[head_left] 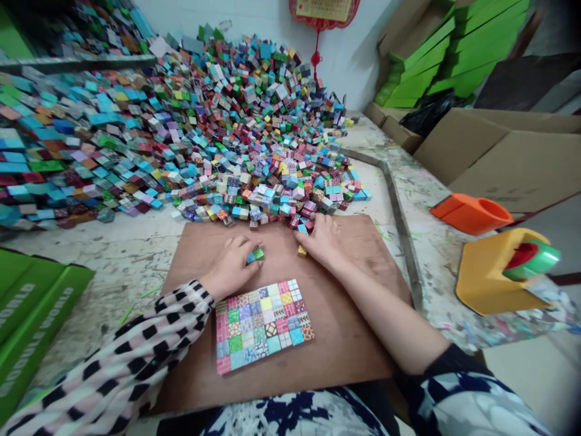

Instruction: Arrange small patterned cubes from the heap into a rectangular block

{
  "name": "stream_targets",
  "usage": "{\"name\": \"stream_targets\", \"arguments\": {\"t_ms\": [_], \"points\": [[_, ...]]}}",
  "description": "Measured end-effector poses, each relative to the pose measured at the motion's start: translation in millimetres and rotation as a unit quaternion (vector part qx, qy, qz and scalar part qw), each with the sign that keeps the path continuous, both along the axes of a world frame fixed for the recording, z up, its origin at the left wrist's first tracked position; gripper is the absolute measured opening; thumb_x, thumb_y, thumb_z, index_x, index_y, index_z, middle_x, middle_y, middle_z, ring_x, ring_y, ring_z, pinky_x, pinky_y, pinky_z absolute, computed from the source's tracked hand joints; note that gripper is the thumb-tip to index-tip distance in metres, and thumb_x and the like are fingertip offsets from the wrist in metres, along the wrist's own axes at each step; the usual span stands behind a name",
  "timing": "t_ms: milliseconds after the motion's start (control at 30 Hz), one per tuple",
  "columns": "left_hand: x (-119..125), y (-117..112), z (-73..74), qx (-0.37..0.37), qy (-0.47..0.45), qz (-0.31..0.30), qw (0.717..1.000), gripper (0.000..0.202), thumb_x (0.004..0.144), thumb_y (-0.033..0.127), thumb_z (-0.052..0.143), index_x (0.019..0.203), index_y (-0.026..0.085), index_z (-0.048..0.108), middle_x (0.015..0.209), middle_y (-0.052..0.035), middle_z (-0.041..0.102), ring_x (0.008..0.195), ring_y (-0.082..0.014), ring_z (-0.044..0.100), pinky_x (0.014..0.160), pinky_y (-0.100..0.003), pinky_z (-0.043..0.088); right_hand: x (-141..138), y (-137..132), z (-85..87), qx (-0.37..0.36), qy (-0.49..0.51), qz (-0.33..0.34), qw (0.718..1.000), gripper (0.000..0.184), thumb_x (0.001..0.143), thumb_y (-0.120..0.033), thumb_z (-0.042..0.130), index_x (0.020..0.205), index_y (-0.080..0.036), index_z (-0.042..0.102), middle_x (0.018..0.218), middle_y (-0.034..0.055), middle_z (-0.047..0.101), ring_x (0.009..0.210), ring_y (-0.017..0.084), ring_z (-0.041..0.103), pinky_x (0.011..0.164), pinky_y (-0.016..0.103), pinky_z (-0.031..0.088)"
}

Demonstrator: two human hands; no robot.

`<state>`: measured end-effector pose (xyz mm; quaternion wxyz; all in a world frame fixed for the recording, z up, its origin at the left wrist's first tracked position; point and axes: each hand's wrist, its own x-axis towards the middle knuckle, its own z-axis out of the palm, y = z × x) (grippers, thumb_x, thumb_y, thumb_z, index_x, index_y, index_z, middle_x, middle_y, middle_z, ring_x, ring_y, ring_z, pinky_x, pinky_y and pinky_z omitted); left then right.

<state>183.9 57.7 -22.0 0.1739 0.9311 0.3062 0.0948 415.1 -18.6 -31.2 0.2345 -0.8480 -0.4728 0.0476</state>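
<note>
My left hand (232,261) rests over the brown board (349,339), thumb and fingers closed around a green and blue patterned cube (256,254); it may be more than one. At the front edge of the heap of cubes (254,139), my right hand (323,241) reaches in with thumb and fingers apart. A gold cube (302,251) sits just under its thumb, and a light blue cube (302,229) lies beside the fingers. Below my left hand, a flat rectangle of many patterned squares (265,327) lies slightly tilted on the board.
Green boxes (40,321) lie at the left. A metal strip (399,224) edges the worktable on the right. Beyond it stand an orange holder (472,213), a yellow tape dispenser (485,272) with green tape and a cardboard box (512,151). Green cartons (454,54) are stacked behind.
</note>
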Motion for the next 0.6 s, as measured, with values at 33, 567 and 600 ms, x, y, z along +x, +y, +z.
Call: {"name": "stream_targets", "arguments": {"t_ms": [33, 567, 600], "points": [[0, 0, -0.3, 0.003, 0.0, 0.0, 1.0, 0.043, 0.083, 0.031, 0.053, 0.121, 0.014, 0.062, 0.106, -0.0123, 0.059, 0.102, -0.03, 0.054, 0.092, -0.046, 0.044, -1, 3, -1.0, -0.003, -0.007, 0.006, 1.0, 0.04, 0.077, -0.042, 0.058, 0.108, -0.018, 0.054, 0.112, 0.0162, 0.058, 0.106, 0.035, 0.053, 0.089, 0.048, 0.043], [-9, -1, 4.5, -0.009, 0.014, 0.01, 1.0, 0.049, 0.082, 0.04, 0.06, 0.122, 0.011, 0.061, 0.11, -0.0135, 0.059, 0.106, -0.0312, 0.054, 0.094, -0.045, 0.042, 47, -51, 0.2, 0.001, 0.147, 0.086, 0.985, 0.021, 0.071, -0.032, 0.063, 0.087, -0.021, 0.054, 0.081, 0.001, 0.059, 0.072, 0.02, 0.054, 0.063, 0.031, 0.04], [-9, -1, 5.4, -0.005, 0.013, 0.008, 1.0, 0.048, 0.083, 0.041, 0.059, 0.121, 0.012, 0.061, 0.109, -0.0132, 0.059, 0.105, -0.0308, 0.054, 0.094, -0.045, 0.042, 47, -56, 0.1, -0.011, 0.158, 0.093, 0.983, 0.023, 0.073, -0.035, 0.064, 0.089, -0.022, 0.054, 0.081, 0.0007, 0.059, 0.071, 0.02, 0.055, 0.062, 0.031, 0.04]]}}
